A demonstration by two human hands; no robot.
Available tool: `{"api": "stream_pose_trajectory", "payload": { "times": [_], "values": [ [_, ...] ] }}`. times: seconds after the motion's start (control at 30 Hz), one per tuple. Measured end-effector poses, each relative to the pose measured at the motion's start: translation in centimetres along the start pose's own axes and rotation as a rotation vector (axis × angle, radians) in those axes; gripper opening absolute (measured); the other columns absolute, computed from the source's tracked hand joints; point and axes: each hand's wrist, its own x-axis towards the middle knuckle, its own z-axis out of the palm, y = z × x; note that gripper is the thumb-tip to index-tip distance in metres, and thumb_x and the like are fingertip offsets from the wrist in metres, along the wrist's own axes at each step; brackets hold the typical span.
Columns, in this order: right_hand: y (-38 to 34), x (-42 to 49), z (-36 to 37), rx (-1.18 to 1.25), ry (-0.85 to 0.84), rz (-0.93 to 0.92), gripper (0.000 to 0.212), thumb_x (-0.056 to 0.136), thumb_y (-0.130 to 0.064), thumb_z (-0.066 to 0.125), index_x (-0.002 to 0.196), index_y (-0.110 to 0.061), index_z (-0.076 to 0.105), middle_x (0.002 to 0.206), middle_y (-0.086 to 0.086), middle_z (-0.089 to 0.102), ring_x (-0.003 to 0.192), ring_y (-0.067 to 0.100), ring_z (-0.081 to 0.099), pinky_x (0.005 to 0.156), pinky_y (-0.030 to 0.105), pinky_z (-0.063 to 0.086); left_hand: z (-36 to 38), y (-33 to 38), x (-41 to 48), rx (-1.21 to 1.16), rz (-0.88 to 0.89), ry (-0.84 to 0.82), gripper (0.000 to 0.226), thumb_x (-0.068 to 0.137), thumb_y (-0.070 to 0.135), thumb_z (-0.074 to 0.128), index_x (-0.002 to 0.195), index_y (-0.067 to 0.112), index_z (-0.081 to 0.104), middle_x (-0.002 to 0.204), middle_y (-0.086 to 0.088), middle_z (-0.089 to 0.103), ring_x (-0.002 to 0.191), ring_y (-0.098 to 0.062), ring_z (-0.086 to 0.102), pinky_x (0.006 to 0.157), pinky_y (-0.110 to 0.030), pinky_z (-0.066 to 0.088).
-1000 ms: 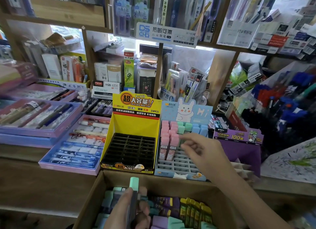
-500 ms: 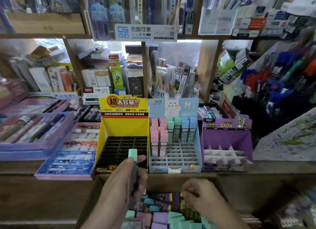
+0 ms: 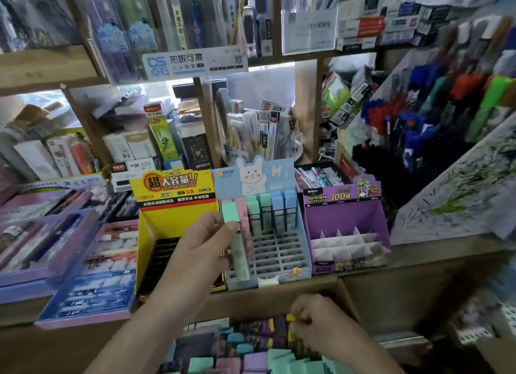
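My left hand (image 3: 202,250) grips a long mint-green lead case (image 3: 236,234) upright, its top at the front left of the blue rabbit display box (image 3: 304,250). That box holds pink, green and blue cases in its back rows; its front grid slots stand bare. My right hand (image 3: 315,322) reaches down into the cardboard box (image 3: 251,298) below the shelf and pinches a small yellow-topped case (image 3: 290,317) among several purple, green and teal cases.
A yellow display box (image 3: 173,206) with a black grid stands left of the blue one, a purple display box (image 3: 346,228) right of it. Purple and blue pen trays (image 3: 83,290) lie at the left. Packed shelves rise behind; a pen rack (image 3: 446,108) stands right.
My left hand has risen from the cardboard box with the green case up to the blue display box. My right hand has left the display and dropped into the cardboard box.
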Motion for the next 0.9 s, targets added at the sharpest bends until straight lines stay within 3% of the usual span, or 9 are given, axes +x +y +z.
{"api": "stream_pose_trajectory", "payload": {
  "times": [0.13, 0.23, 0.33, 0.43, 0.7, 0.8, 0.9],
  "values": [
    [0.0, -0.2, 0.0, 0.006, -0.003, 0.013, 0.013, 0.089, -0.04, 0.07, 0.1, -0.037, 0.063, 0.106, -0.012, 0.063, 0.09, 0.007, 0.069, 0.09, 0.033, 0.058, 1.3, 2.1, 2.4, 0.072, 0.084, -0.028, 0.014, 0.099, 0.017, 0.059, 0.106, 0.017, 0.071, 0.103, -0.013, 0.072, 0.099, -0.031, 0.071, 0.087, -0.052, 0.059],
    [0.1, -0.5, -0.2, 0.031, 0.003, 0.006, 0.017, 0.089, -0.042, 0.069, 0.103, -0.037, 0.062, 0.109, -0.01, 0.064, 0.093, 0.007, 0.068, 0.091, 0.033, 0.057, 2.3, 3.2, 4.5, 0.248, 0.14, -0.017, 0.014, 0.097, 0.02, 0.064, 0.103, 0.009, 0.069, 0.107, -0.025, 0.066, 0.099, -0.04, 0.066, 0.093, -0.052, 0.057],
    [0.1, -0.9, -0.4, 0.048, 0.01, -0.004, 0.015, 0.09, -0.042, 0.068, 0.103, -0.038, 0.061, 0.113, -0.011, 0.059, 0.095, 0.006, 0.066, 0.088, 0.028, 0.055, 2.8, 3.4, 6.5, 0.46, 0.211, -0.041, 0.019, 0.094, 0.022, 0.068, 0.1, 0.004, 0.067, 0.1, -0.029, 0.063, 0.08, -0.024, 0.058, 0.077, -0.045, 0.051],
    [-0.1, -1.1, -0.6, 0.066, 0.008, -0.021, 0.013, 0.091, -0.039, 0.069, 0.102, -0.037, 0.062, 0.11, -0.011, 0.061, 0.094, 0.005, 0.067, 0.088, 0.027, 0.056, 2.8, 3.2, 8.4, 0.567, 0.231, -0.058, 0.018, 0.091, 0.017, 0.072, 0.094, 0.001, 0.066, 0.079, -0.013, 0.057, 0.069, -0.014, 0.048, 0.067, -0.034, 0.042],
    [-0.4, -1.3, -0.8, 0.065, -0.005, -0.027, 0.019, 0.091, -0.039, 0.071, 0.107, -0.039, 0.061, 0.11, -0.012, 0.061, 0.096, 0.004, 0.065, 0.095, 0.031, 0.056, 2.3, 2.3, 11.0, 1.028, 0.312, -0.119, 0.011, 0.085, 0.022, 0.075, 0.086, 0.024, 0.064, 0.069, 0.011, 0.06, 0.055, -0.001, 0.048, 0.055, -0.019, 0.04],
    [-0.4, -1.2, -0.9, 0.06, -0.012, -0.029, 0.018, 0.091, -0.039, 0.071, 0.106, -0.04, 0.061, 0.11, -0.011, 0.061, 0.095, 0.003, 0.066, 0.094, 0.031, 0.056, 2.4, 2.2, 11.2, 1.183, 0.348, -0.119, 0.009, 0.084, 0.026, 0.074, 0.083, 0.026, 0.065, 0.07, 0.014, 0.058, 0.062, -0.001, 0.052, 0.055, -0.021, 0.037],
    [-0.5, -1.1, -0.9, 0.059, -0.018, -0.033, 0.018, 0.091, -0.038, 0.071, 0.105, -0.039, 0.061, 0.11, -0.009, 0.062, 0.096, 0.004, 0.066, 0.093, 0.032, 0.056, 2.5, 1.9, 11.3, 1.247, 0.366, -0.14, 0.01, 0.084, 0.028, 0.076, 0.088, 0.021, 0.069, 0.086, 0.006, 0.061, 0.08, -0.014, 0.058, 0.071, -0.031, 0.049]
  ]
}}
